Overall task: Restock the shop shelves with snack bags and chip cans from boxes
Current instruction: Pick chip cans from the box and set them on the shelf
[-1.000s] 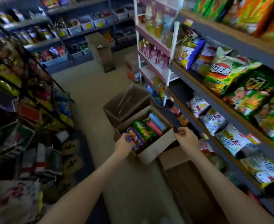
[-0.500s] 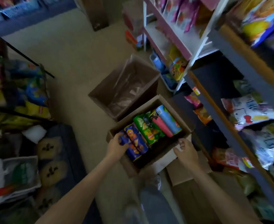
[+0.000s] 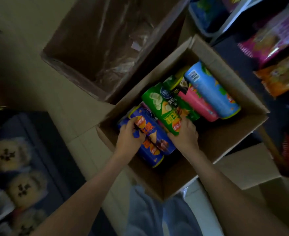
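My left fingers [image 3: 132, 123] are curled over the top of the dark blue can [image 3: 154, 145], pinching it near its far end, and the left hand [image 3: 129, 136] sits on the can's left side. My right fingers [image 3: 182, 121] are wrapped round the near end of the green can [image 3: 162, 106], thumb tucked under the rim; the right hand [image 3: 185, 134] is just beside the left, with the blue can between them.

Both cans lie on their sides in the open box [image 3: 225, 142], touching each other, the blue one at the left. I can see part of another blue can under it at the left, though not clearly. To the right of the green can lies a pink can [image 3: 198, 104], and beyond that a light blue can [image 3: 211, 92] against the box's far right wall, barcode facing up. A darker can end shows behind the green and pink ones; I cannot make out its label.

The box stands on the floor [image 3: 21, 48] right in front of my knees [image 3: 148, 210]. Touching its far left corner is a second box [image 3: 82, 41], lined with clear plastic film. A cardboard flap [image 3: 246, 166] juts out at the near right. Snack bags [image 3: 276, 36] sit on the shelves at the far right, one of them orange [image 3: 280, 79]. At the near left, blurred fluffy packs [image 3: 9, 154] lie in a low rack.
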A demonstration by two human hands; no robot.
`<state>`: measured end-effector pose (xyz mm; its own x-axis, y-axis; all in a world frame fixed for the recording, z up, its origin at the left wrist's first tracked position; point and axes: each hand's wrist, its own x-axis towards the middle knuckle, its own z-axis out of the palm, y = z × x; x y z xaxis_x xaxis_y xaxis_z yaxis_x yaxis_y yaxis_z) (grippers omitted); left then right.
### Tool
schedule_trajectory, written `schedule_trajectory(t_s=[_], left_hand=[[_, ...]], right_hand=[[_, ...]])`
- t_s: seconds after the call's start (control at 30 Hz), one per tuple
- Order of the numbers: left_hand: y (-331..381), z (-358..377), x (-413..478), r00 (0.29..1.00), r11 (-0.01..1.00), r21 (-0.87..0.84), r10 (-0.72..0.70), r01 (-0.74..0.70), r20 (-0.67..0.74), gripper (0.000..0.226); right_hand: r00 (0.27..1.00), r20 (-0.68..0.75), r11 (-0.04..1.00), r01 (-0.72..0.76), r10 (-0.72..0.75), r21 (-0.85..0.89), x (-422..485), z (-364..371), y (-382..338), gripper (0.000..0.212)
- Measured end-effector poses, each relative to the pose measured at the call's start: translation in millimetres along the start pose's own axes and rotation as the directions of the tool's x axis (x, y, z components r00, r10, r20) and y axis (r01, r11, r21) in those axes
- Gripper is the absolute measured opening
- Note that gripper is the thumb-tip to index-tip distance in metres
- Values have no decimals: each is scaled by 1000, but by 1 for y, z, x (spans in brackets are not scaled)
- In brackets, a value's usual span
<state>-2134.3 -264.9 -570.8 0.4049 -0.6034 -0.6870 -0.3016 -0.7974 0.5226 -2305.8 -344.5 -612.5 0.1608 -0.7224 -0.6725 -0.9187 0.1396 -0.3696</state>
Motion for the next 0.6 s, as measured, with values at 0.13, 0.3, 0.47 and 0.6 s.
schedule_trajectory(t_s=[0.13,0.3,0.47,0.6], left_hand=[[2,4,14,991,988,92,123,-127,50,67],[21,-1,24,934,881,310,337,-359,123,67],[50,-9,33,753,531,592,622,-606,212,79],[77,-19,34,695,337,690,636,-640,334,89]], right_hand=[[999,39,997,-4,7,-82,23,9,5,88],[998,-15,998,57,-57,-17,19,-5,10,90],[967,-71,966,234,-243,-111,4,-47,22,84],[933,-32,926,349,-357,-145,-4,-87,16,82]])
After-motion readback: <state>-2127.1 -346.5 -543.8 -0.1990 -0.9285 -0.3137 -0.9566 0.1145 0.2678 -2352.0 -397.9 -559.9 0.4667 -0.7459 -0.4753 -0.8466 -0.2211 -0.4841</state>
